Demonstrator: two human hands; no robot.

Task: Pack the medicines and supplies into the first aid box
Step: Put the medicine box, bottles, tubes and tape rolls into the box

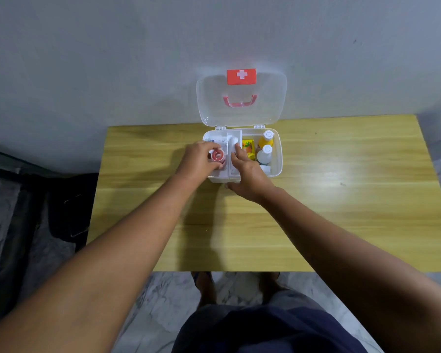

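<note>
Left hand (197,159): fingers curled round a red tape roll (217,156), held over the left compartment of the first aid box (276,159).
Right hand (248,175): forefinger pressed on the white centre divider (233,146) of the box; thumb set against the box's near wall; nothing pinched.
Left compartment: white printed packets (218,141) seen behind the tape roll.
Right compartment: yellow packet (248,148), yellow bottle (266,140), white bottle (264,155).
Lid (265,98): raised behind the box, red cross label (241,76) at top.
Tabletop (341,200): box placed at its far edge.
</note>
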